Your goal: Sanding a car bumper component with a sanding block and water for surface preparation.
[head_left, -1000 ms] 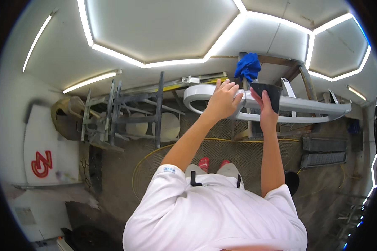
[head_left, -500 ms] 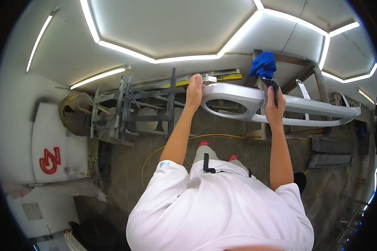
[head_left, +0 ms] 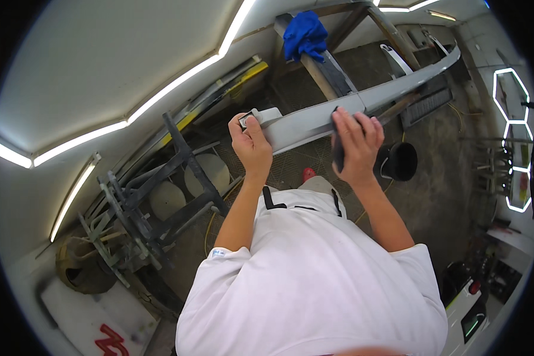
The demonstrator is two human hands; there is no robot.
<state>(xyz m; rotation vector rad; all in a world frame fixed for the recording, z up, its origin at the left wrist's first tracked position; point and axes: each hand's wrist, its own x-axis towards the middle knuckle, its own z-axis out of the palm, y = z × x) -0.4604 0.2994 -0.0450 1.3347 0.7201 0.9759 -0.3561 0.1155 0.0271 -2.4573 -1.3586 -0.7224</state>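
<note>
Here my left hand [head_left: 252,145] grips the end of the grey bumper panel [head_left: 314,121]. My right hand [head_left: 355,145] presses a dark pad [head_left: 337,148], mostly hidden beneath its spread fingers, onto the panel.

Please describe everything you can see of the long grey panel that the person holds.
The long grey panel is a curved, matt grey body part, like primed plastic. It lies across a wooden stand, running from the centre up to the right. The left hand grips its near end. The right hand presses a dark pad flat on its face. A blue cloth hangs beyond it.
</note>
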